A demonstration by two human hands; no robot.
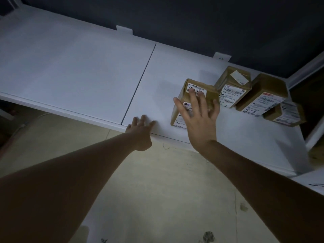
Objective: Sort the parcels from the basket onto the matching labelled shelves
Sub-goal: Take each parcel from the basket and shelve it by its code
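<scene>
**Parcel on shelf, right hand over it**

Right hand point(199, 120) lay spread, fingers straight, on the parcel point(211, 93), which stood near the front edge of the shelf point(78, 76). Left hand point(141, 133) was open and held nothing, fingertips at that edge. Three more boxes point(263, 92) crowded just right of the parcel, up to the frame point(305, 67).

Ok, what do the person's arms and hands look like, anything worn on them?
Nothing worn shows. The left hand and right hand are bare: no gloves, rings, watch or bands. The left forearm and right forearm are bare too, no sleeve in view. Dim light hides fine marks.
</scene>
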